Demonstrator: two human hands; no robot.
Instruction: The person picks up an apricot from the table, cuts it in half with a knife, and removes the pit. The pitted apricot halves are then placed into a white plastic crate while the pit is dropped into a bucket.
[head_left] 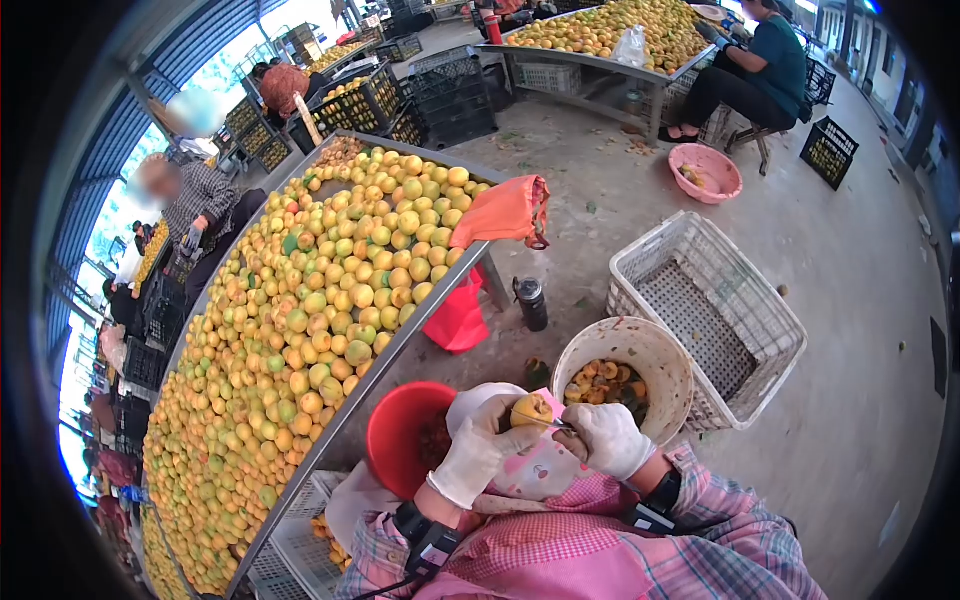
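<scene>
White-gloved left hand [480, 452]: fingers gripping 1 round yellow fruit [531, 409]. White-gloved right hand [612, 442]: fingers closed on a thin metal tool [563, 425]. From the fruit, round white bucket [665, 365] at 2 o'clock, round red bucket [385, 447] at 9 o'clock.

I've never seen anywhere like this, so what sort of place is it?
Probably a fruit-sorting or processing shed: a metal-edged table heaped with yellow-orange fruit, stacked black crates, and a seated person at another loaded table.
</scene>
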